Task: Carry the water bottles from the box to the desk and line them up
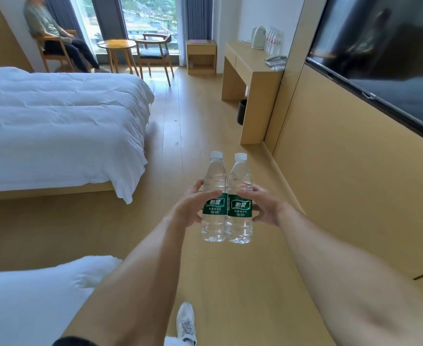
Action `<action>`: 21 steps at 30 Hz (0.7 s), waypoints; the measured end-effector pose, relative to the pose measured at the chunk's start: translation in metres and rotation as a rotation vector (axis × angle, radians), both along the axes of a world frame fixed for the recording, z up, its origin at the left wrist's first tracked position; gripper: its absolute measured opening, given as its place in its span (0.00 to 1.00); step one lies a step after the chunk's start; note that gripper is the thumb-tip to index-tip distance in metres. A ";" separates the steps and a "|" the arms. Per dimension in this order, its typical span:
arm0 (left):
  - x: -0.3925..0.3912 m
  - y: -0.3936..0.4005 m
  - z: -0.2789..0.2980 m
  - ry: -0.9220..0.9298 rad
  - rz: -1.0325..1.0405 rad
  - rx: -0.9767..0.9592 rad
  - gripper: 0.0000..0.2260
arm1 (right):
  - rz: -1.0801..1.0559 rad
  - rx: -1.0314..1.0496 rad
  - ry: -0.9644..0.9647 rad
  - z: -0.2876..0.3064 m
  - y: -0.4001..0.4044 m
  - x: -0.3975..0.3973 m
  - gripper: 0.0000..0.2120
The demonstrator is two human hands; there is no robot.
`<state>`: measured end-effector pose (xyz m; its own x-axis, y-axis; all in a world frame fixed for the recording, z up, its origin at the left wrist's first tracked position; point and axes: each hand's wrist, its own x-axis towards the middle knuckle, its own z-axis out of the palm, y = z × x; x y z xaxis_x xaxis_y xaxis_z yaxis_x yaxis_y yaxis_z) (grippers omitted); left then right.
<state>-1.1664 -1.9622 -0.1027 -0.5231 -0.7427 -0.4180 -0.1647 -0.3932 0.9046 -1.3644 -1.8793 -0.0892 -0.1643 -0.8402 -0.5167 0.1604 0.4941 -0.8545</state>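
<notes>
Left hand gripping left water bottle, right hand gripping right water bottle, bottles upright, touching, above floor, bench at one o'clock, well apart

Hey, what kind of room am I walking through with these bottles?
Most likely a hotel room: two beds with white bedding, a desk holding a kettle and a phone, and a wall-mounted television.
</notes>
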 end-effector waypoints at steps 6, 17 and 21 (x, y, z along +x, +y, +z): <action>-0.020 -0.125 0.008 0.021 -0.060 0.014 0.23 | -0.048 0.013 0.015 0.013 -0.113 -0.015 0.19; -0.064 -0.288 0.011 0.004 -0.088 -0.001 0.23 | -0.061 0.012 0.007 0.009 -0.271 -0.058 0.18; -0.086 -0.345 0.007 -0.003 -0.068 -0.016 0.22 | -0.032 0.004 0.015 0.002 -0.336 -0.085 0.19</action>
<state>-1.2525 -2.3074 -0.0953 -0.5712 -0.7121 -0.4082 -0.1928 -0.3670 0.9100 -1.4489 -2.2150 -0.0867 -0.1991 -0.8321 -0.5176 0.1630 0.4927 -0.8548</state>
